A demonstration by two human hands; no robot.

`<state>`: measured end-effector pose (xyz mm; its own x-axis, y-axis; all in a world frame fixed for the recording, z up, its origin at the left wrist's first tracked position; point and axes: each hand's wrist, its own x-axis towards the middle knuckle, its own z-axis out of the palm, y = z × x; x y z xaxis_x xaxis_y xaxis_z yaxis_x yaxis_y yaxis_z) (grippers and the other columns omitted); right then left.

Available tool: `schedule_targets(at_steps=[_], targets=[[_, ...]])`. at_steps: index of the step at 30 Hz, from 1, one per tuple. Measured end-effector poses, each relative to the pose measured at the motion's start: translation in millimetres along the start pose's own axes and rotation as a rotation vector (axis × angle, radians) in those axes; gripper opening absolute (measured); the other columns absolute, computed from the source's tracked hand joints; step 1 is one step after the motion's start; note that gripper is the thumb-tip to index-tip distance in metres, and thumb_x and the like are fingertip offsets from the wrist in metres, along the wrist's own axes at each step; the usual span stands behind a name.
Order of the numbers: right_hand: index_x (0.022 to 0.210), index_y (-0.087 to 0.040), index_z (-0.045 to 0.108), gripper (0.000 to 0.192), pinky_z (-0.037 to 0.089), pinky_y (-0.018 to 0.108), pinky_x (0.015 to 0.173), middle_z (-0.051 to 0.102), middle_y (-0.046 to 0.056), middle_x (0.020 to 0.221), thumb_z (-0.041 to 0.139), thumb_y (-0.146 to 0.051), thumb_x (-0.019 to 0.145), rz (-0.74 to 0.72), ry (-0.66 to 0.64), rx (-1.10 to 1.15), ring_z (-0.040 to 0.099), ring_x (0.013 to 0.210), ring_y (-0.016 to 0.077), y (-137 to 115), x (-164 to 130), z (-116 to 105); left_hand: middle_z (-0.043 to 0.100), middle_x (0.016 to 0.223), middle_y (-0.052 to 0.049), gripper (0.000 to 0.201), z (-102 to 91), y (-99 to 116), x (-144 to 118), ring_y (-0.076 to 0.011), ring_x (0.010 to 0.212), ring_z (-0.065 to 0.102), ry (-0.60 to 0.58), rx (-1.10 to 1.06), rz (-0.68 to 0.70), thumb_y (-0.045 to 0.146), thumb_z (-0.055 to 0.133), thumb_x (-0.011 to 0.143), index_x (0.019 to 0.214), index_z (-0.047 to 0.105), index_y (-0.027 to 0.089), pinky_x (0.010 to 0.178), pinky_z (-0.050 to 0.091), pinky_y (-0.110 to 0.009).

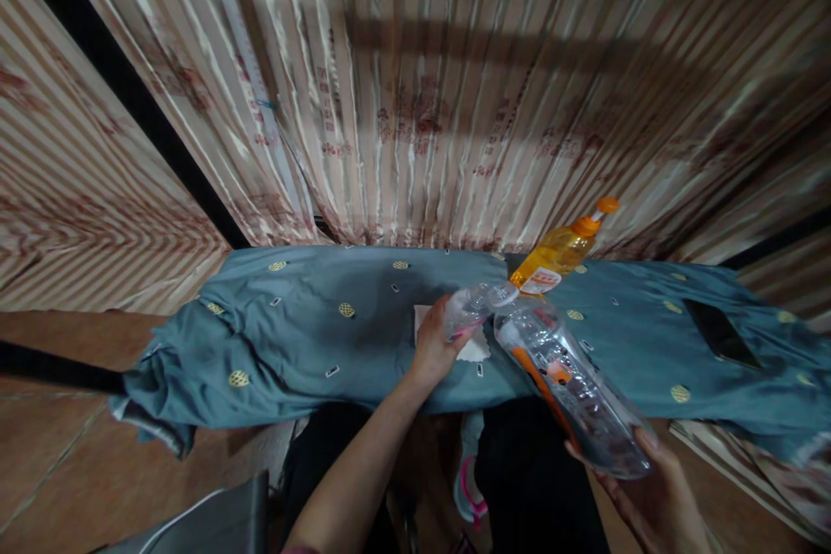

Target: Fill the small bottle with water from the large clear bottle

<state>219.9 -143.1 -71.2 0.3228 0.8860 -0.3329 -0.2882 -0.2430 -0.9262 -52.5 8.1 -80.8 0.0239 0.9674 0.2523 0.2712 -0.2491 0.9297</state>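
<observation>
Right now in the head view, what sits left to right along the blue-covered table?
left hand holding small clear bottle → orange bottle standing behind → dark phone lying flat. The large clear bottle in the right hand overlaps, so it's left out.

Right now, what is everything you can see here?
Large clear bottle: one, orange label, tilted, base in the right hand.
Small clear container: one, at the large bottle's mouth, held by the left hand.
Orange bottle: one, orange cap, on the table's far edge.
White paper: one, under the left hand.
Dark phone: one, lying flat at right.
Tablecloth: one, teal with gold motifs.
Curtain: striped beige, behind.
Left hand: one.
Right hand: one.
</observation>
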Motion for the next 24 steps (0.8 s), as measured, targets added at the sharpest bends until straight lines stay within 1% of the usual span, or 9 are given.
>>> schedule_targets(at_steps=[6, 9, 12, 16, 19, 22, 24], targets=[[0.136, -0.033, 0.062, 0.059, 0.053, 0.065, 0.091, 0.072, 0.011, 0.121, 0.060, -0.061, 0.084, -0.040, 0.050, -0.004, 0.068, 0.111, 0.0382, 3.5, -5.5, -5.7, 0.064, 0.132, -0.009, 0.060, 1.8, -5.9, -1.4, -0.0307, 0.124, 0.061, 0.000, 0.013, 0.002, 0.022, 0.075, 0.074, 0.130, 0.053, 0.024, 0.110, 0.047, -0.050], [0.132, -0.033, 0.065, 0.055, 0.052, 0.067, 0.090, 0.072, 0.012, 0.121, 0.061, -0.061, 0.084, -0.036, 0.070, -0.003, 0.068, 0.110, 0.0386, 4.2, -9.2, -7.5, 0.064, 0.132, -0.010, 0.060, 1.5, -4.0, -2.2, -0.0307, 0.124, 0.060, -0.004, 0.006, 0.010, 0.021, 0.075, 0.074, 0.130, 0.054, 0.023, 0.110, 0.047, -0.049], [0.131, -0.033, 0.065, 0.054, 0.053, 0.065, 0.090, 0.070, 0.011, 0.125, 0.060, -0.060, 0.085, -0.019, 0.082, -0.001, 0.067, 0.112, 0.0378, 1.9, -10.8, -8.1, 0.066, 0.129, -0.010, 0.058, 0.9, -0.9, -2.7, -0.0305, 0.122, 0.061, -0.007, 0.008, 0.026, 0.020, 0.075, 0.074, 0.128, 0.056, 0.021, 0.110, 0.047, -0.048], [0.130, -0.031, 0.066, 0.057, 0.054, 0.063, 0.091, 0.071, 0.012, 0.124, 0.061, -0.063, 0.083, 0.021, 0.076, -0.004, 0.068, 0.111, 0.0380, -8.2, -11.4, -6.4, 0.068, 0.126, -0.009, 0.055, 0.5, 0.8, -3.2, -0.0301, 0.121, 0.063, 0.000, 0.008, 0.026, 0.018, 0.075, 0.073, 0.126, 0.058, 0.022, 0.109, 0.048, -0.046], [0.123, -0.031, 0.071, 0.055, 0.055, 0.062, 0.090, 0.070, 0.012, 0.125, 0.064, -0.064, 0.080, 0.068, 0.061, 0.000, 0.067, 0.112, 0.0405, -20.4, -17.4, -1.6, 0.067, 0.127, -0.008, 0.057, 0.5, 0.2, -3.6, -0.0303, 0.121, 0.063, 0.011, 0.011, 0.015, 0.018, 0.076, 0.072, 0.126, 0.058, 0.023, 0.109, 0.049, -0.047], [0.120, -0.035, 0.071, 0.050, 0.054, 0.060, 0.094, 0.066, 0.007, 0.133, 0.063, -0.065, 0.081, 0.097, 0.074, 0.019, 0.063, 0.121, 0.0392, -31.2, -27.6, 3.1, 0.068, 0.125, -0.008, 0.055, 0.2, -0.1, -3.8, -0.0294, 0.120, 0.064, 0.013, 0.012, 0.030, 0.019, 0.076, 0.073, 0.125, 0.058, 0.023, 0.107, 0.050, -0.046], [0.124, -0.037, 0.069, 0.050, 0.053, 0.059, 0.098, 0.064, 0.005, 0.136, 0.064, -0.063, 0.081, 0.114, 0.091, 0.031, 0.061, 0.124, 0.0379, -35.4, -32.6, 2.0, 0.069, 0.124, -0.008, 0.054, -0.3, 0.7, -3.8, -0.0291, 0.119, 0.064, 0.013, 0.008, 0.043, 0.018, 0.075, 0.074, 0.125, 0.058, 0.023, 0.106, 0.050, -0.044]])
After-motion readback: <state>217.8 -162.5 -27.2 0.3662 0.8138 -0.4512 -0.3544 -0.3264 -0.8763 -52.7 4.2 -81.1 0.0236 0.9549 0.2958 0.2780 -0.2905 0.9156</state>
